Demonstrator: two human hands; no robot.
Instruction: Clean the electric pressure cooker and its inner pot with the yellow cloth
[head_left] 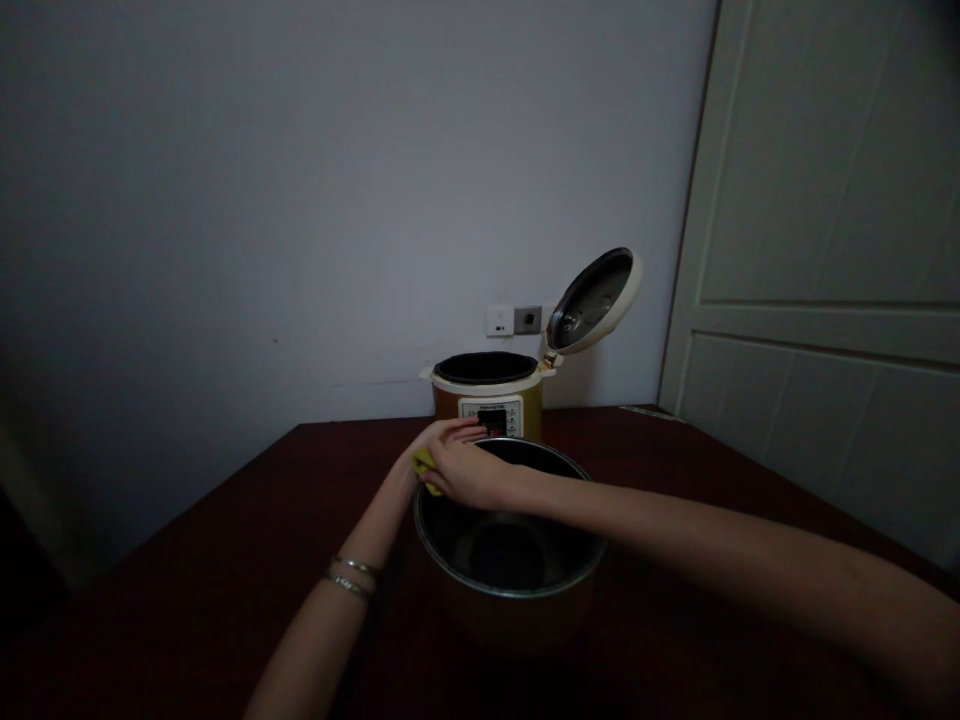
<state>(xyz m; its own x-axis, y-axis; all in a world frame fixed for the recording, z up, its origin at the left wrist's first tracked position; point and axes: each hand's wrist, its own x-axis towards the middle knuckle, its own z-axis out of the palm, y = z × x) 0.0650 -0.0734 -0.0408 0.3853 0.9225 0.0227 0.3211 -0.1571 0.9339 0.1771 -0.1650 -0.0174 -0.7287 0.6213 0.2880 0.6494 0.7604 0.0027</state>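
A dark inner pot (510, 565) with a shiny metal rim stands on the table in front of me. My right hand (469, 472) reaches across the pot's mouth and is closed on a small yellow cloth (424, 468) at the left part of the rim. Just behind it, my left hand (448, 431) lies by the far left rim with its fingers stretched out; the right hand covers part of it. Whether the left palm touches the rim is hidden. Two bracelets circle my left wrist.
Behind the pot stands an electric pressure cooker (531, 405), its lid (596, 300) raised to the right. Wall sockets (500, 320) sit just above it. The dark red table (300, 500) meets a pale wall at the back, and a white panelled door (817, 250) is on the right.
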